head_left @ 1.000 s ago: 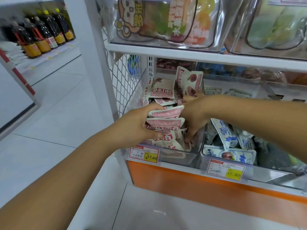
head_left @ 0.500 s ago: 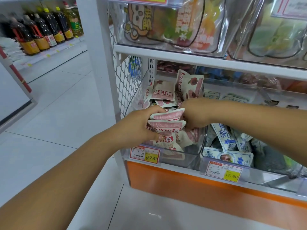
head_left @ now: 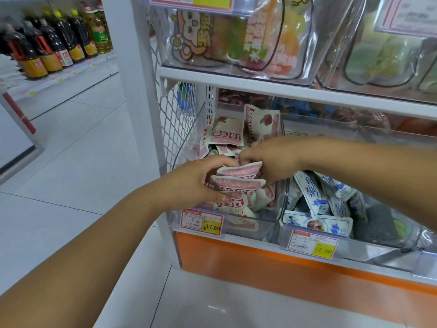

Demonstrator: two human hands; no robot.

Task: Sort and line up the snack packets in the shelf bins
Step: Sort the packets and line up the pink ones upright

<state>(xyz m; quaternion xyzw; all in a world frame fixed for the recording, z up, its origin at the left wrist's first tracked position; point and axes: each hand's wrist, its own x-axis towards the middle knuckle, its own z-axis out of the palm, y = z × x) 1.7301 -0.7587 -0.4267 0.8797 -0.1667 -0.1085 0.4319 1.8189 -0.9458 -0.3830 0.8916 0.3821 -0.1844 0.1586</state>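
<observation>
My left hand (head_left: 196, 183) clamps the pink packet stack (head_left: 238, 185) at the front edge of the clear bin (head_left: 269, 224). My right hand (head_left: 272, 159) has risen to pinch the top packet (head_left: 241, 171), so squaring-up is under way.

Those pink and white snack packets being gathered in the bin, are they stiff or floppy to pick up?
Probably floppy: the pink packets bend and crease where the left hand grips them. Likely light, since one hand holds several. Their smooth wrapping may be slippery, so a loose stack could slide apart.
</observation>
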